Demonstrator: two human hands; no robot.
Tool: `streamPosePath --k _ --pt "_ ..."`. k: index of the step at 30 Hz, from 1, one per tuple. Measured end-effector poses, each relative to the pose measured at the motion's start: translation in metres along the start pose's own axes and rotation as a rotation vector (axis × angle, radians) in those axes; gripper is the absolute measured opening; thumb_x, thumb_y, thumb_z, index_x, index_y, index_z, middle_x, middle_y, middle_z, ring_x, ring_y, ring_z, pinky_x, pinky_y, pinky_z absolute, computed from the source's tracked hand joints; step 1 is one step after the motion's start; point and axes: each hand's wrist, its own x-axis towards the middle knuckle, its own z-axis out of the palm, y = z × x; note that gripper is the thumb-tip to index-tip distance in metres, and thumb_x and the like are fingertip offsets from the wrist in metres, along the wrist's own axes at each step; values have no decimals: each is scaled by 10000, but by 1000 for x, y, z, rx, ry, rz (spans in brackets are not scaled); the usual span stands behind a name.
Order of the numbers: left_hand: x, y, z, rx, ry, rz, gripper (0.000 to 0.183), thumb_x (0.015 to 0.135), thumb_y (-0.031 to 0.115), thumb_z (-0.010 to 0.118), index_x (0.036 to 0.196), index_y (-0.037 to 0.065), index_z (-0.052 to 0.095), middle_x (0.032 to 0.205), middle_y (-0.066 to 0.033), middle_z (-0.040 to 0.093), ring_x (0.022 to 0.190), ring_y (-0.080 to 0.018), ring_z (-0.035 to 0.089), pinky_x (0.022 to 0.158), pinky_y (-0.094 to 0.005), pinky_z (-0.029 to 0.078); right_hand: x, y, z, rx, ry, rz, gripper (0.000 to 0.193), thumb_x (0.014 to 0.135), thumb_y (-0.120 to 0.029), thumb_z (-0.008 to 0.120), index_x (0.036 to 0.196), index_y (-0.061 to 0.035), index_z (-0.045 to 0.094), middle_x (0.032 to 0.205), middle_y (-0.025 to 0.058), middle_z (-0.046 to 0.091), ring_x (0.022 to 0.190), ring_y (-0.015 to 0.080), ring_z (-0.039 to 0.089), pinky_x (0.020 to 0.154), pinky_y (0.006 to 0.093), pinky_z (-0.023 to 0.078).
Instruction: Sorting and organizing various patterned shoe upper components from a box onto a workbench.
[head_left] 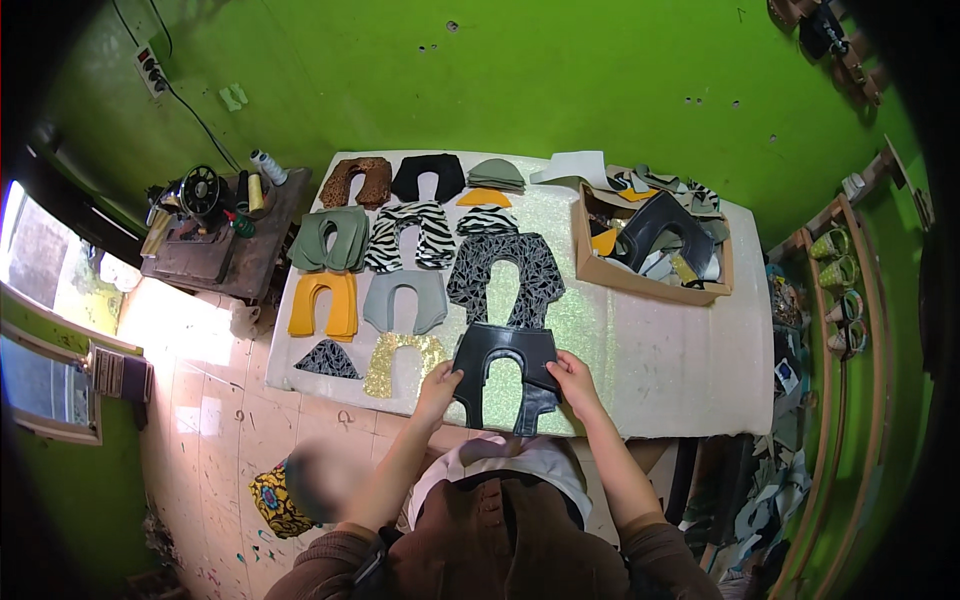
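Between my two hands is a black U-shaped leather piece, over the table's near edge. My left hand pinches its left side and my right hand grips its right side. A second layer seems to show along its lower right. Just beyond lies a black-and-grey patterned U-shaped piece. To the left are a glittery gold piece, a grey stack, a mustard stack and a dark patterned wedge-shaped piece. Farther back lie zebra-print, green, leopard-print and black pieces.
A cardboard box of scraps stands on the pale table at back right. Left is a sewing machine with thread spools. A person in a patterned garment is low at left. Shoes sit on a right-hand rack.
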Motion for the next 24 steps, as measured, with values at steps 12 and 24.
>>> streamPosePath --k 12,24 --pt "6 -22 -26 507 66 183 400 876 266 534 1076 -79 570 872 -149 651 806 -170 606 732 -268 456 -16 7 18 -627 276 -205 370 778 -125 608 1129 -21 551 775 128 633 644 206 607 604 315 468" --pt "-12 1 -22 663 45 228 490 822 294 571 1163 -54 517 936 -227 617 812 -305 625 757 -333 478 -24 -9 23 -794 283 -161 346 775 -160 598 1095 -29 576 809 123 612 724 266 597 664 354 472"
